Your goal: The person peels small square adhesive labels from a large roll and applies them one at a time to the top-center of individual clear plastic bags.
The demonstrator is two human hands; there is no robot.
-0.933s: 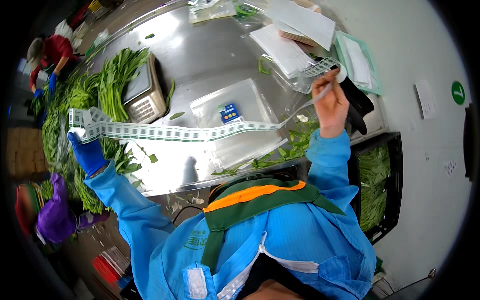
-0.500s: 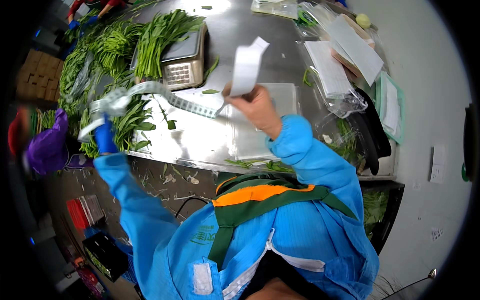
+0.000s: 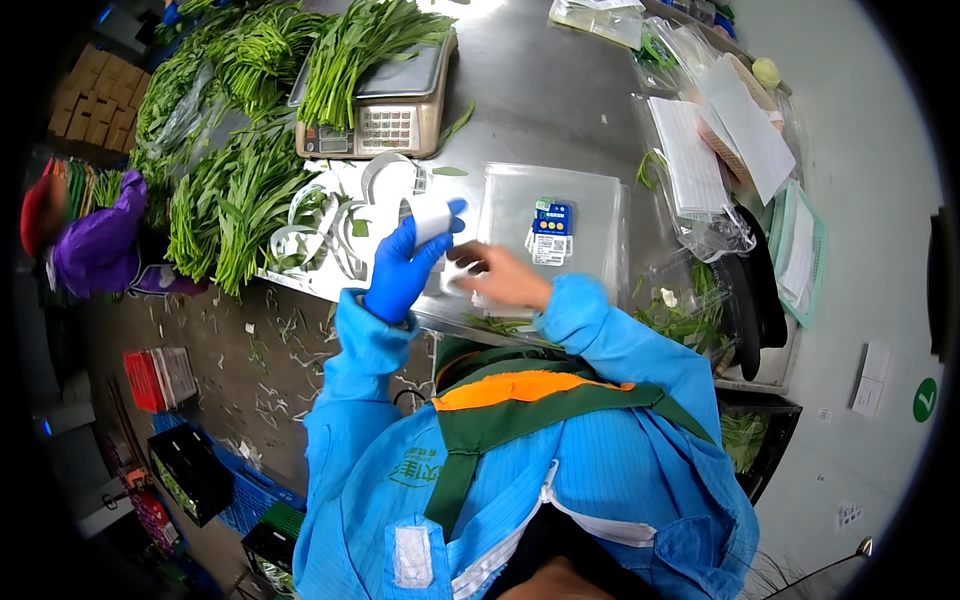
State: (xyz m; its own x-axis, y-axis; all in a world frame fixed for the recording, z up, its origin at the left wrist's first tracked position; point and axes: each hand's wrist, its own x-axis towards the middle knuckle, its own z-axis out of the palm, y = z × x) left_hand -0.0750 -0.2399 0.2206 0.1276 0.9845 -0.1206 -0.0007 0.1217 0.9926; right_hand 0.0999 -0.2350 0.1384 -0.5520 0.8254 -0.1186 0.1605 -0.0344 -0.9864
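My left hand (image 3: 398,268), in a blue glove, is closed around a white strip of labels (image 3: 430,218). My bare right hand (image 3: 490,272) is just to its right with fingers curled; what they pinch is blurred. Loops of thin label ribbon (image 3: 372,176) trail over the steel table (image 3: 520,110) to the left of my hands. A stack of clear bags (image 3: 600,200), with a blue-and-white printed label (image 3: 553,228) on it, lies behind my right hand.
A scale (image 3: 388,130) bears leafy greens (image 3: 350,55), with more heaped at left (image 3: 225,215). White sheets (image 3: 740,120), plastic packs and a mint tray (image 3: 808,230) line the right end. A crate of greens (image 3: 745,445) stands below it. A person in purple (image 3: 100,245) is beyond the table's left end.
The long label strip stretched between my hands now lies in loose loops. My left hand has moved inward to the middle, and my right hand has come down beside it.
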